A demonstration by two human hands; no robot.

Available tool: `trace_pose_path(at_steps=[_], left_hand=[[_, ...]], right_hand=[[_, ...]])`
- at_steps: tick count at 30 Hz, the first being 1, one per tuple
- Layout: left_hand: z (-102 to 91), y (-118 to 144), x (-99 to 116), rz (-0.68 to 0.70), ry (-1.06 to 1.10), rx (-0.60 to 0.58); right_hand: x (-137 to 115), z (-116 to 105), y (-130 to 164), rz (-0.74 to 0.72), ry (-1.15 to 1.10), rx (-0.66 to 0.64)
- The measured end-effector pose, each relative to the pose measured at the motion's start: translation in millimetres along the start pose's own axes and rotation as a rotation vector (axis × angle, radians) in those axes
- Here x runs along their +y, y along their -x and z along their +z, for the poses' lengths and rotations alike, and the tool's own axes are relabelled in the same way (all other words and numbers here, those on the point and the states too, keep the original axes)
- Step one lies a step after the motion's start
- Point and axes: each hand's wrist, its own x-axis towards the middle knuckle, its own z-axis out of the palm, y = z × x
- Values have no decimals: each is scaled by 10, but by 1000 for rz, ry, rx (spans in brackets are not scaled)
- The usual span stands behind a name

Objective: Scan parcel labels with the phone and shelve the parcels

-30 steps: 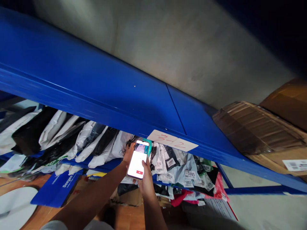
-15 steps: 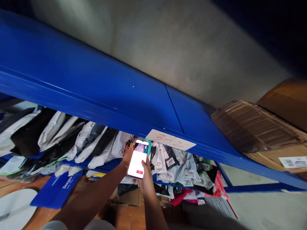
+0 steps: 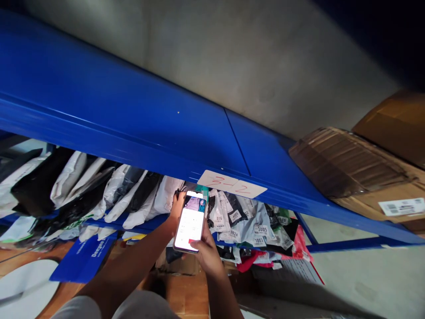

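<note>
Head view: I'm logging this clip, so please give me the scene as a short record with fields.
setting: blue metal shelf with a paper label marked 3-2 in red
right hand: holds a lit phone upright
left hand: reaches behind the phone to the parcel bags
lower shelf: white and black bags at left, numbered packets (3005, 3024, 1003) at right
top right: wrapped cardboard box with a barcode sticker
unclear: whether the left hand grips a bag

"3-2" on shelf label [image 3: 231, 184]; "3005", "3024", "1003" on parcel tags [image 3: 261, 229].
</note>
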Motion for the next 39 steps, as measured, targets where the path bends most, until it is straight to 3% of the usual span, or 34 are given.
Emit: trace_pose_path(at_steps=[7, 13, 24, 30, 39], left_hand=[[-156, -6, 126, -9, -54, -26], [-174, -15, 133, 0, -122, -67], [-61, -21, 123, 60, -248, -108], [-56, -22, 120, 62, -268, -127], [-33, -33, 110, 70, -271, -125]], right_hand=[[-10, -34, 75, -58, 97, -90], [-2, -108, 134, -56, 82, -57], [-65, -461, 210, -138, 23, 224], [-94, -527, 208, -162, 35, 360], [-14, -468, 188, -129, 41, 260]])
